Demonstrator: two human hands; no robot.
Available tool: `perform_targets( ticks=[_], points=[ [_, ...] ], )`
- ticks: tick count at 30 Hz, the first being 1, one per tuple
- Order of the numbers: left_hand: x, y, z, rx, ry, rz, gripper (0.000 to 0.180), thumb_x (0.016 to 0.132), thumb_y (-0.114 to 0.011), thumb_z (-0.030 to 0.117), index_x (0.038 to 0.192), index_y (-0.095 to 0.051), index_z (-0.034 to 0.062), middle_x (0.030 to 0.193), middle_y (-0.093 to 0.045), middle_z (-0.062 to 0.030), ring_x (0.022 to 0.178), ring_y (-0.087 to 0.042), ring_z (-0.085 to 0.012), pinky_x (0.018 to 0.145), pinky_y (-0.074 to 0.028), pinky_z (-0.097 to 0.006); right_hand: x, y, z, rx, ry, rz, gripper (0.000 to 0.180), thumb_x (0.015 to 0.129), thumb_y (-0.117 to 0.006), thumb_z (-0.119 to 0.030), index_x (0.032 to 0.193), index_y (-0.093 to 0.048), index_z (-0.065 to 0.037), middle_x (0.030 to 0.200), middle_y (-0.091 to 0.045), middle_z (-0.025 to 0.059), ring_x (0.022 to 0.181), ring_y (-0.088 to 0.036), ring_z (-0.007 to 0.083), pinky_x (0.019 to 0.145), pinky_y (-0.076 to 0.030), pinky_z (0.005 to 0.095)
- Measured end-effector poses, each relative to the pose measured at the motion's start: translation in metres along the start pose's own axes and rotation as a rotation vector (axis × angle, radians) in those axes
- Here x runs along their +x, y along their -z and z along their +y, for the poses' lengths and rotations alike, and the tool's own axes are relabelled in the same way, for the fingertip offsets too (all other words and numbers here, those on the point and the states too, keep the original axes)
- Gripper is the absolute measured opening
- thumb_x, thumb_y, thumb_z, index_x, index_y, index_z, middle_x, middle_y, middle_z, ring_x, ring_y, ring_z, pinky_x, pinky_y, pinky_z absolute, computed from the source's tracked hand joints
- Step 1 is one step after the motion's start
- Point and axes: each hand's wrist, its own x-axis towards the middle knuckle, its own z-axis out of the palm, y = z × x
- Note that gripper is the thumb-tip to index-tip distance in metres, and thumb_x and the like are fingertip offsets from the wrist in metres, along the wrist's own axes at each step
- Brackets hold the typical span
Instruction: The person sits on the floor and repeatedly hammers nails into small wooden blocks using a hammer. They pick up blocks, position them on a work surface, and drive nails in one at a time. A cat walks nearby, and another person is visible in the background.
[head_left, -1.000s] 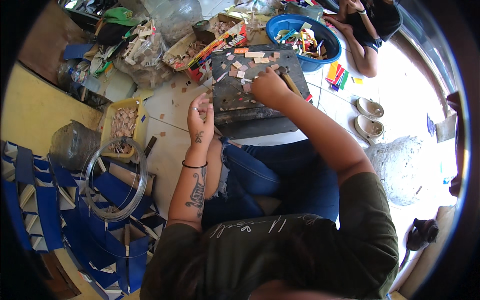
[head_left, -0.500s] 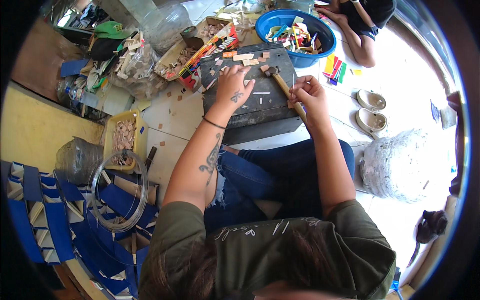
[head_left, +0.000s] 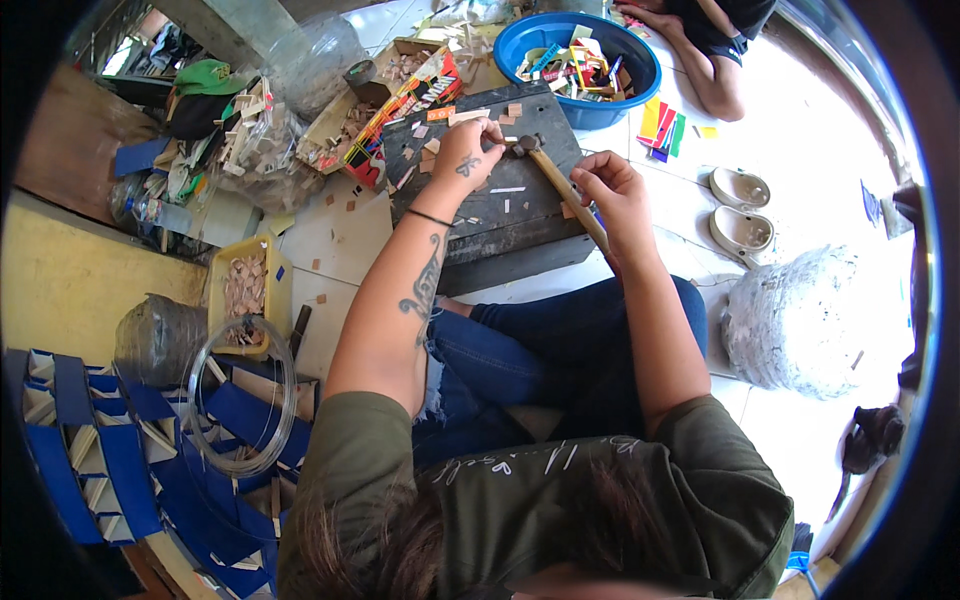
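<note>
My left hand (head_left: 468, 157) is over the far part of a dark block-like worktop (head_left: 470, 240), its thumb and fingers drawn together in a pinch. What it holds, if anything, is hidden by the fingers. Small flat wood pieces (head_left: 468, 116) lie around it. My right hand (head_left: 617, 200) is raised above the worktop's right edge, thumb and forefinger closed. Anything between them is too small to make out. A hammer (head_left: 560, 185) with a wooden handle lies slanted between the hands, its head beside the left fingertips.
A blue tub (head_left: 583, 113) of coloured pieces stands beyond the worktop. A printed carton (head_left: 405, 105) of wood scraps sits left of it. A yellow bin (head_left: 280, 290), a wire coil (head_left: 288, 405) and blue slatted pieces (head_left: 110, 455) lie left. Slippers (head_left: 741, 230) and another person's leg (head_left: 712, 85) are right.
My left hand has gone from spread fingers to a pinch over the wood pieces. A thin pin-like piece seen earlier at my right fingertips no longer shows clearly. The view has shifted slightly.
</note>
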Motion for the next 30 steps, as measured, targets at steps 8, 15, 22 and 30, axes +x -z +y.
perform_targets(
  ticks=[8, 15, 22, 30],
  points=[
    [-0.11, -0.003, 0.039, -0.138, -0.111, 0.259, 0.017, 0.075, -0.066, 0.004, 0.092, -0.066, 0.0047, 0.081, -0.066, -0.0088, 0.077, -0.063, -0.0225, 0.073, -0.049, -0.033, -0.008, -0.016, 0.007, -0.215, 0.04, -0.102, 0.008, 0.087, -0.063, -0.008, 0.092, -0.063, -0.002, 0.076, -0.061, 0.0006, 0.066, -0.055, 0.0055, 0.06, -0.044, 0.0203],
    [-0.139, -0.018, 0.035, 0.055, -0.176, 0.309, 0.012, 0.072, -0.072, 0.009, 0.082, -0.066, 0.0068, 0.08, -0.066, -0.0049, 0.083, -0.058, -0.026, 0.077, -0.043, -0.038, -0.021, -0.034, 0.022, -0.49, 0.176, -0.159, 0.012, 0.082, -0.071, -0.006, 0.09, -0.064, -0.001, 0.078, -0.064, -0.0008, 0.072, -0.059, 0.005, 0.066, -0.047, 0.0202],
    [-0.139, -0.017, 0.029, 0.002, -0.148, 0.31, 0.009, 0.072, -0.073, 0.012, 0.077, -0.067, 0.0074, 0.078, -0.066, -0.0041, 0.082, -0.058, -0.0253, 0.078, -0.042, -0.039, -0.028, -0.05, 0.026, -0.609, 0.235, -0.166, 0.01, 0.081, -0.072, -0.007, 0.086, -0.065, -0.002, 0.078, -0.068, 0.0025, 0.074, -0.065, 0.0088, 0.07, -0.052, 0.0231],
    [-0.136, -0.016, 0.024, -0.012, -0.165, 0.281, 0.01, 0.072, -0.073, 0.013, 0.075, -0.066, 0.0075, 0.077, -0.066, -0.0031, 0.083, -0.058, -0.0246, 0.076, -0.041, -0.039, -0.029, -0.052, 0.023, -0.729, 0.317, -0.156, 0.01, 0.081, -0.072, -0.008, 0.086, -0.065, -0.002, 0.079, -0.069, 0.0045, 0.076, -0.068, 0.0117, 0.072, -0.053, 0.025]
  ],
)
